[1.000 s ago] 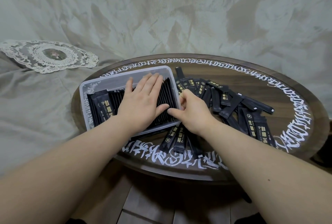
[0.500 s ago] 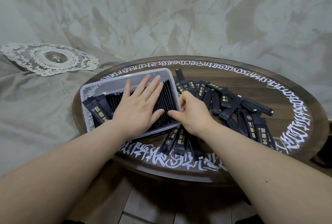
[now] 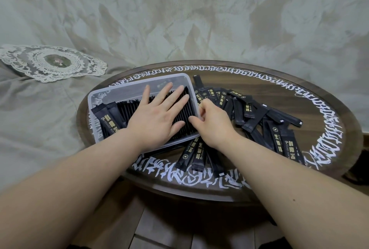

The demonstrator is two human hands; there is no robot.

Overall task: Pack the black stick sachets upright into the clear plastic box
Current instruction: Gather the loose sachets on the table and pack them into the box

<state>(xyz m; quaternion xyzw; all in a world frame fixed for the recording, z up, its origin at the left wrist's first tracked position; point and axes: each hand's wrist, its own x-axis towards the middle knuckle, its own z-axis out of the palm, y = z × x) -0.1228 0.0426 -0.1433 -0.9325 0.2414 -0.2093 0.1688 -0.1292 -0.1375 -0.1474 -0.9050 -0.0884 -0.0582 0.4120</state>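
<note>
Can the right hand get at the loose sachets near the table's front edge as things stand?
Probably yes. The right hand sits at the clear box's corner, and those loose sachets lie uncovered just beside its wrist, nothing over them.

Only 1 view is being supplied: a wide-angle camera worn on the person's head, looking forward and steeply down. It is sitting close above the work, so both forearms are entering from the bottom corners and converging toward the frame centre. The left hand and right hand are appearing just below centre, over the round table, which is filling the middle band. The wide lens is bending the table rim into a curve. The upper half is taking in draped cloth behind the table; a strip of floor is showing along the bottom edge.
</note>
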